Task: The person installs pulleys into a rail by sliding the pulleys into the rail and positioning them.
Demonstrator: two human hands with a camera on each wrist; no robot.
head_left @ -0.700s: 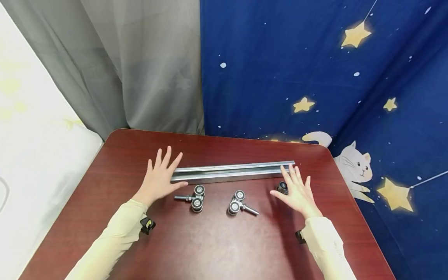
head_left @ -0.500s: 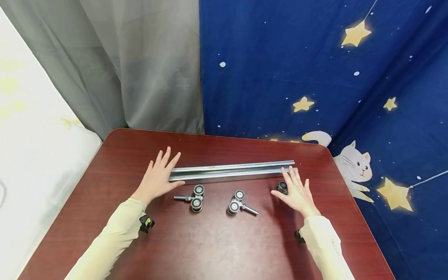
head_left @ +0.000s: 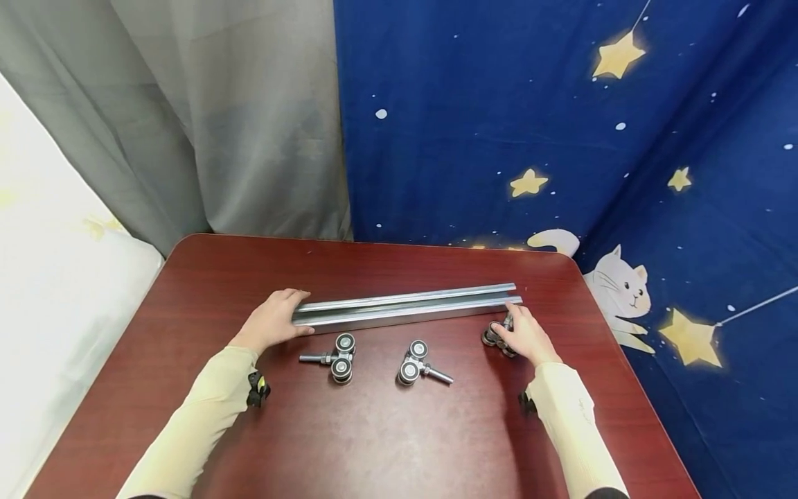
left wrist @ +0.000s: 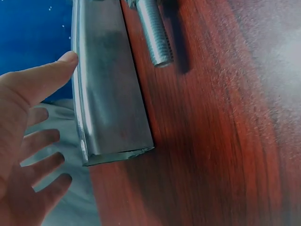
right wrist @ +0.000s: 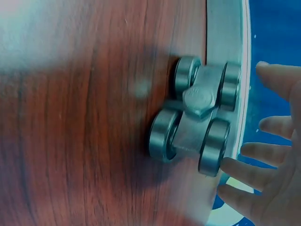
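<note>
A silver metal channel rail (head_left: pixel 405 312) lies across the table. My left hand (head_left: pixel 271 322) is at its left end, thumb at the near side and fingers toward the far side; in the left wrist view the thumb tip overlaps the rail's edge (left wrist: pixel 113 94) and the fingers are spread. My right hand (head_left: pixel 526 336) hovers over a four-wheeled trolley roller (right wrist: pixel 197 108) by the rail's right end, fingers spread beside its wheels in the right wrist view. Two more trolley rollers with threaded bolts, a left one (head_left: pixel 343 357) and a middle one (head_left: pixel 413 364), lie in front of the rail.
The dark red wooden table (head_left: pixel 374 443) has rounded far corners. Behind it hang a grey curtain (head_left: pixel 268 138) and a blue star-patterned curtain (head_left: pixel 461 138). A white surface (head_left: pixel 62 277) borders the table's left side. Cream sleeves cover both arms.
Both hands have come down from spread poses above the table. The left hand's fingers have drawn in around the rail's left end; the right hand has lowered to the right-hand roller. The head view has shifted slightly.
</note>
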